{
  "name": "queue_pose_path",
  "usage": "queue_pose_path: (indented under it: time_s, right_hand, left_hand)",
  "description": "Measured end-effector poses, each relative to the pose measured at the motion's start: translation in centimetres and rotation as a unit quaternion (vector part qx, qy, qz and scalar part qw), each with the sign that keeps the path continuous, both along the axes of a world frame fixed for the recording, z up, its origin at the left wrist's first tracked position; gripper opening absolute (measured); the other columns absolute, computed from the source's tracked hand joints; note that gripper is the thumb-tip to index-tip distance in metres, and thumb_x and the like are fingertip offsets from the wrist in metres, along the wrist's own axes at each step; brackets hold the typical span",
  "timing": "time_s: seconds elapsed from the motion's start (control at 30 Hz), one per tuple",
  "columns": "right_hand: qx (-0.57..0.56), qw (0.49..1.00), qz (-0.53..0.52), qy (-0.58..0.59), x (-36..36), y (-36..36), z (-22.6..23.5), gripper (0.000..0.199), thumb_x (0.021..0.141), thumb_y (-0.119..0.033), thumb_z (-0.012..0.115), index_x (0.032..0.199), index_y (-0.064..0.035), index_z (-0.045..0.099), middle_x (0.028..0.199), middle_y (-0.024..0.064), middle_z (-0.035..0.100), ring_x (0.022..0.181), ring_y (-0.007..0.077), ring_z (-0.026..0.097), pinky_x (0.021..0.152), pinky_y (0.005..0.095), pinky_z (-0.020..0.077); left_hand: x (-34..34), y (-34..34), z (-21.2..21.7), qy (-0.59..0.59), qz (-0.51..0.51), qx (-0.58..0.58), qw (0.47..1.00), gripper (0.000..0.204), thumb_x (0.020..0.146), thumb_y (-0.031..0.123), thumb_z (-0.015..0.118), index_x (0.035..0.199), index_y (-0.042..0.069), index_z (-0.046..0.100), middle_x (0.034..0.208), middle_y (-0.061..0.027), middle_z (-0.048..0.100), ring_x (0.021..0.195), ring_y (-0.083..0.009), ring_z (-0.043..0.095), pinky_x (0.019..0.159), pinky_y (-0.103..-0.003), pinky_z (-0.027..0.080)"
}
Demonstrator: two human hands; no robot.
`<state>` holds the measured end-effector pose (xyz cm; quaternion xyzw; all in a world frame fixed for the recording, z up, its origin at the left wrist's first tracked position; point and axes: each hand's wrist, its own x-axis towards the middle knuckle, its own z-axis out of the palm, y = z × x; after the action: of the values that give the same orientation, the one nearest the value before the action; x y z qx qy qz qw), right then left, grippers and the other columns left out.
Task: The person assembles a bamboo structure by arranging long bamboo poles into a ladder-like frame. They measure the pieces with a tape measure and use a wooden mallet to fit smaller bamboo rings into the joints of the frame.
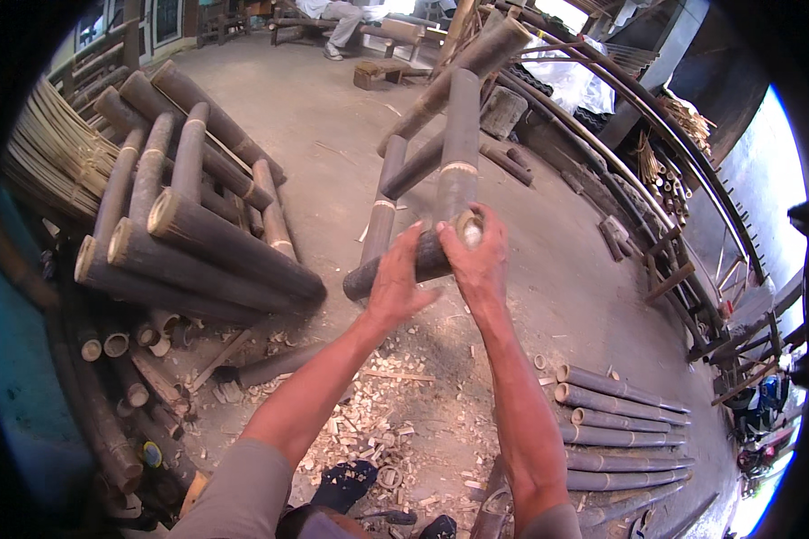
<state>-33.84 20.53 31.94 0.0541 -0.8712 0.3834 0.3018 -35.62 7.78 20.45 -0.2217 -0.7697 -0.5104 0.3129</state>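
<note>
A dark bamboo frame (pixel 458 126), built of thick joined poles, stands in front of me. Its nearest crosspiece (pixel 432 255) runs sideways under both hands. My right hand (pixel 479 265) curls round the right end of that crosspiece, where the pale cut rim and a whitish inside show. Against the same crosspiece, further left, my left hand (pixel 397 286) lies with straight fingers and the thumb held apart. The undersides of both palms are hidden.
Similar bamboo frames (pixel 234 247) stand stacked at left, beside bundled thin strips (pixel 58 148). Wood chips (pixel 377 422) cover the floor by my feet. Several bamboo poles (pixel 625 438) lie at lower right, with offcuts (pixel 117 344) at lower left. A person (pixel 337 22) sits far back.
</note>
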Motion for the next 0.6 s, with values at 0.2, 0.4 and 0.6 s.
queue_pose_path:
  time_s: [0.2,0.4,0.6]
  right_hand:
    - [-0.025,0.994,-0.108,-0.015,-1.3,5.7,-2.0,0.065,0.088,-0.039,0.077,0.134,0.0036,0.061,0.124,0.0249,0.066,0.114,0.0343,0.064,0.1,0.0428,0.0493]
    - [-0.193,0.965,-0.176,-0.033,-2.0,13.6,-6.5,0.059,0.09,-0.035,0.076,0.133,0.0024,0.062,0.114,0.0205,0.067,0.108,0.0346,0.064,0.098,0.0442,0.05]
    - [-0.478,0.859,-0.139,-0.121,2.2,20.3,-8.9,0.046,0.09,-0.037,0.072,0.124,-0.0073,0.063,0.112,0.0135,0.066,0.097,0.0288,0.069,0.078,0.0511,0.0593]
  left_hand:
    - [-3.4,2.7,-5.4,-0.156,0.003,-0.105,0.982,0.096,0.071,0.022,0.093,0.15,0.009,0.04,0.149,-0.0149,0.049,0.142,-0.0387,0.044,0.111,-0.066,0.041]
    - [-4.6,6.4,-4.2,-0.131,-0.023,-0.254,0.958,0.09,0.072,0.025,0.092,0.148,0.015,0.044,0.145,-0.008,0.052,0.14,-0.0344,0.047,0.106,-0.077,0.039]
    - [-4.4,9.0,-1.3,-0.051,-0.033,-0.382,0.922,0.082,0.072,0.044,0.09,0.14,0.016,0.054,0.138,-0.0072,0.058,0.138,-0.03,0.049,0.112,-0.078,0.03]
